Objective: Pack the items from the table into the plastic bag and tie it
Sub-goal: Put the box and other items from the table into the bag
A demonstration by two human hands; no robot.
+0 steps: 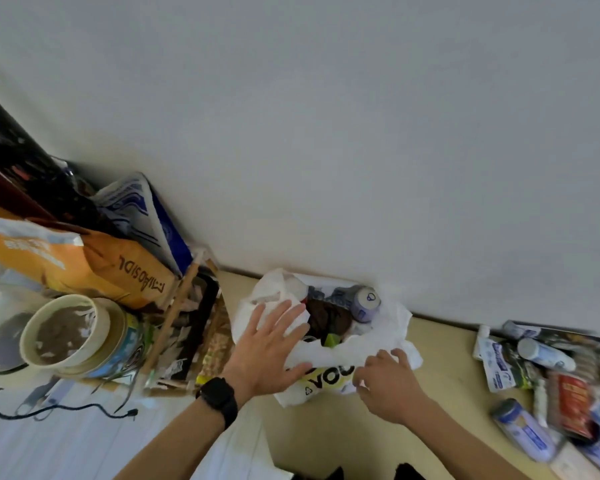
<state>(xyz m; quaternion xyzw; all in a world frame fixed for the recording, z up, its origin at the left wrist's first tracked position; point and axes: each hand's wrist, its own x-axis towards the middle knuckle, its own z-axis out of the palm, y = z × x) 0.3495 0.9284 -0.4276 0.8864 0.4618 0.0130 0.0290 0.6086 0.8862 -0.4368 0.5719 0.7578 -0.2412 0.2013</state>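
We count two hands, the left hand (269,351) flat on one white plastic bag (329,355) and the right hand (385,382) at its near rim. Beyond our fingers, inside the bag, lies one purple can (367,303). One watch (219,398) sits on our left wrist.

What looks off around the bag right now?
The bag gapes open, untied, a can lying on its side on top. Tubes and bottles lie jumbled at right, unpacked. Left hand rests open on the bag; right hand touches its edge.
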